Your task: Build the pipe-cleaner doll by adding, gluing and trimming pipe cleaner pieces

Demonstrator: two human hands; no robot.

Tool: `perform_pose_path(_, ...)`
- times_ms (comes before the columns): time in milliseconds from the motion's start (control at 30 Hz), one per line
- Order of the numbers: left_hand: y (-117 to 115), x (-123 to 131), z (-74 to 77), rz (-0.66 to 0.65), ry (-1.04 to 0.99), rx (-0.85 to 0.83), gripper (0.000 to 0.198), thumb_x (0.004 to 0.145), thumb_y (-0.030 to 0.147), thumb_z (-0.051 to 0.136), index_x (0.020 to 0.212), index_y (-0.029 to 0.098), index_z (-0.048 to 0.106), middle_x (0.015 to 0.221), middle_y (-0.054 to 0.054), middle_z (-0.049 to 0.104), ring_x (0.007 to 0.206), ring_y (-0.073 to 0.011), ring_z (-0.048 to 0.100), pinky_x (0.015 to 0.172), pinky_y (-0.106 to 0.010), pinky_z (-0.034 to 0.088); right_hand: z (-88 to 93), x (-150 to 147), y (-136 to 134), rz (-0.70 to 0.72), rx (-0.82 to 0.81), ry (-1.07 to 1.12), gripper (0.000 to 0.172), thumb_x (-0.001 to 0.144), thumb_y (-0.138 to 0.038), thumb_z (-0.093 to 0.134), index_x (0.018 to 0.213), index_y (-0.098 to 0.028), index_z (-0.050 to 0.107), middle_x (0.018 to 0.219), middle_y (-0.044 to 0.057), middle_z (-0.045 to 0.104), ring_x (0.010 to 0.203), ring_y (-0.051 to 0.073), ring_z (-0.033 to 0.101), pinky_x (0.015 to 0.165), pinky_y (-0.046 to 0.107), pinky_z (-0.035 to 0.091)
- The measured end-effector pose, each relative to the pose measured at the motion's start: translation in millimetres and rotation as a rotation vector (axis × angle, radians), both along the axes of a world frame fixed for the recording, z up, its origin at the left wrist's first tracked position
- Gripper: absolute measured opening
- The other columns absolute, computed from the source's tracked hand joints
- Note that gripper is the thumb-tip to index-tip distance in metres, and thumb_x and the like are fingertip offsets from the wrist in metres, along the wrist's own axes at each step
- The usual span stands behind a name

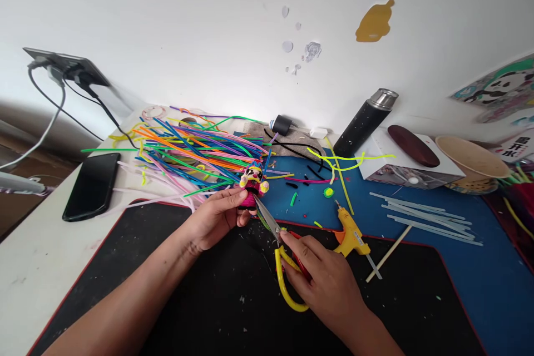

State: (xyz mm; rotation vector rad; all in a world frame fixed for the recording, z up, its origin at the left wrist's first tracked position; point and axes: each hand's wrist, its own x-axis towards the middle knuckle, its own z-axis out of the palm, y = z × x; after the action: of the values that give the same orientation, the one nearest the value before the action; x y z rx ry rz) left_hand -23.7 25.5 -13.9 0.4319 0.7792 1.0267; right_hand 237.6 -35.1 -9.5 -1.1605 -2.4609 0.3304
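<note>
Between the fingers of my left hand (219,211) is a small doll figure (251,184) with a pink body, yellow round parts at its sides and a blue and yellow top. My right hand (327,278) grips scissors (287,295) that have yellow and red handles. The blades point up and left, and their tips meet the doll's lower front; whether they are cutting I cannot tell. Some fingers of my left hand are hidden behind the doll. Just behind the hands lies a heap of colourful pipe cleaners (200,150).
A yellow glue gun (352,233) lies right of my hands, near glue sticks (434,219) and a wooden stick (387,253). A phone (92,186) is at the left. Farther back are a black thermos (365,122), a white box (409,161) and a bowl (471,161).
</note>
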Motion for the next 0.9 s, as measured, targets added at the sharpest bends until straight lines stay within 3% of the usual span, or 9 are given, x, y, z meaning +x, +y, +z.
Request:
perform_pose_path(200, -1, 2, -0.5, -0.038, -0.087, -0.08, 0.034, 0.073, 0.034, 0.097, 0.092, 0.009, 0.084, 0.072, -0.01, 0.076, 0.057, -0.0098, 0.062, 0.053, -0.017, 0.049, -10.4, -3, 0, -0.001, 0.045, 0.094, 0.037, 0.112, -0.029, 0.048, 0.141, -0.015, 0.067, 0.094, 0.008, 0.077, 0.068, 0.019, 0.074, 0.054, 0.03, 0.049)
perform_pose_path(467, -4, 5, -1.7, -0.051, -0.199, -0.15, 0.038, 0.07, 0.032, 0.099, 0.091, 0.006, 0.082, 0.069, -0.009, 0.076, 0.054, -0.0093, 0.064, 0.057, -0.017, 0.054, -22.1, -3, -2, 0.023, 0.111, 0.169, 0.036, 0.113, -0.028, 0.047, 0.143, -0.014, 0.062, 0.097, 0.009, 0.077, 0.071, 0.018, 0.074, 0.057, 0.03, 0.05)
perform_pose_path(633, -5, 3, -5.2, -0.087, -0.269, -0.181, 0.029, 0.073, 0.029, 0.097, 0.084, 0.008, 0.08, 0.071, -0.01, 0.076, 0.056, -0.0101, 0.065, 0.057, -0.017, 0.055, -26.9, -2, -3, 0.033, 0.14, 0.185, 0.035, 0.113, -0.026, 0.049, 0.144, -0.014, 0.061, 0.094, 0.009, 0.077, 0.069, 0.018, 0.073, 0.057, 0.031, 0.05)
perform_pose_path(900, -7, 1, -9.0, -0.165, -0.343, -0.24, 0.037, 0.072, 0.027, 0.097, 0.097, 0.006, 0.081, 0.07, -0.01, 0.075, 0.06, -0.0115, 0.067, 0.058, -0.016, 0.054, -28.9, -2, -4, 0.044, 0.191, 0.203, 0.033, 0.113, -0.025, 0.05, 0.142, -0.014, 0.061, 0.09, 0.007, 0.076, 0.066, 0.018, 0.072, 0.055, 0.032, 0.048)
